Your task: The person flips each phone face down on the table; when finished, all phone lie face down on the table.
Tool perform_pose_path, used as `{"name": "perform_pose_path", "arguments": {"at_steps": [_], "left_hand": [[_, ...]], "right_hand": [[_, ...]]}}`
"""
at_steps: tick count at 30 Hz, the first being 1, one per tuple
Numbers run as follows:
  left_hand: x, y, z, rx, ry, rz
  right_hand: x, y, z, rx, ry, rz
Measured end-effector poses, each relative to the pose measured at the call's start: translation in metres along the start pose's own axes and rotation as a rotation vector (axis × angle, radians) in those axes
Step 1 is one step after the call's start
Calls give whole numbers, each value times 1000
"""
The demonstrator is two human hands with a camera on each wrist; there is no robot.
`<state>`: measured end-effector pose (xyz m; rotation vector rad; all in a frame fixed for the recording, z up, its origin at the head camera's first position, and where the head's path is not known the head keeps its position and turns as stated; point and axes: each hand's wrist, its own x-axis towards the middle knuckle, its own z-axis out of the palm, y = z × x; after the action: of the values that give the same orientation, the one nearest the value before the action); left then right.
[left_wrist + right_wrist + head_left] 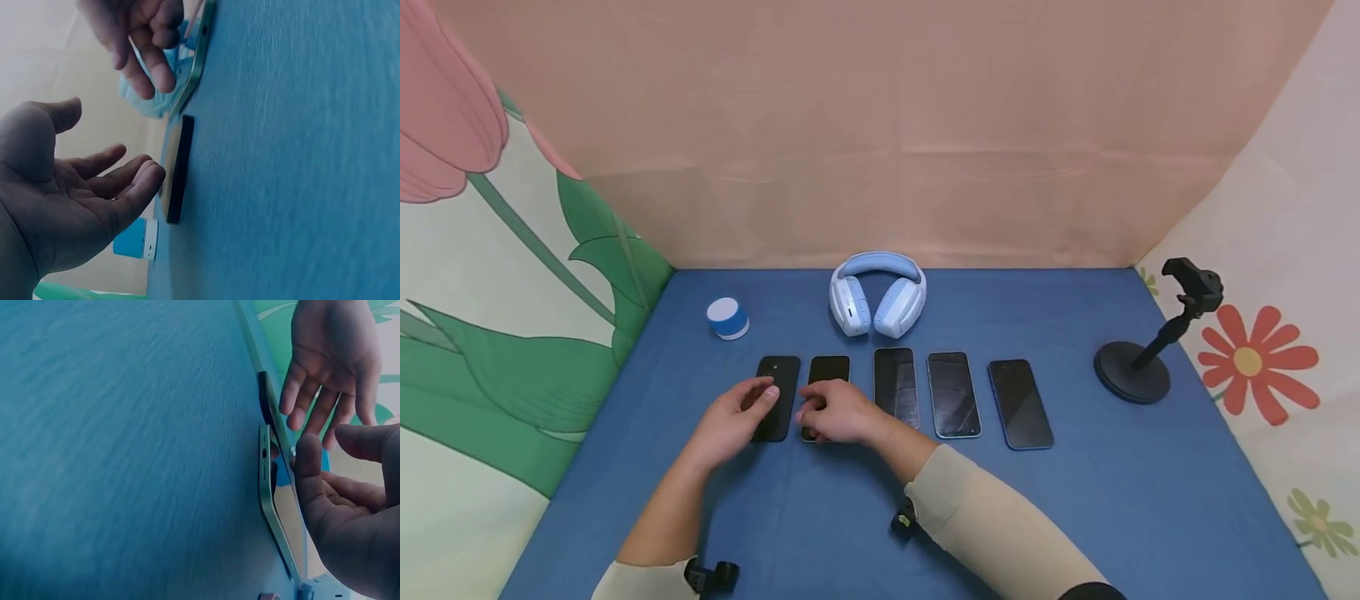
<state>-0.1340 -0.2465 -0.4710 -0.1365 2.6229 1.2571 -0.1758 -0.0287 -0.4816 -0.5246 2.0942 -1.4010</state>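
Five phones would be too exact a tally, so: several smartphones lie flat in a row on a blue cloth. My left hand (735,421) reaches over the leftmost black smartphone (785,400), fingers loosely bent; in the left wrist view its fingertips are right at that phone's edge (181,169). Over the second smartphone (831,367) hovers my right hand (844,411), hiding much of its screen. The right wrist view has the second phone's light-coloured frame (265,481) close beside the right fingertips, with nothing gripped. Both hands face each other, palms inward.
Three more smartphones (953,396) lie to the right. Light blue headphones (877,292) sit at the back middle, a blue-and-white round tub (727,318) at back left. A black stand with a clamp head (1133,372) stands on the right. A beige backdrop (895,167) rises behind.
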Motion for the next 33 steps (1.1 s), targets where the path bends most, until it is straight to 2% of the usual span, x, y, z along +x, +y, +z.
{"name": "perform_pose_path", "arguments": {"at_steps": [9,21,33], "left_hand": [[2,9,11,-63,-17,30],[7,14,24,-204,-66,4],[6,14,27,-212,-71,-19]], "right_hand": [[-9,2,-9,-36,25,-15],[-23,11,-16,-67,112,-8],[-33,25,-28,-45,175,20]]}}
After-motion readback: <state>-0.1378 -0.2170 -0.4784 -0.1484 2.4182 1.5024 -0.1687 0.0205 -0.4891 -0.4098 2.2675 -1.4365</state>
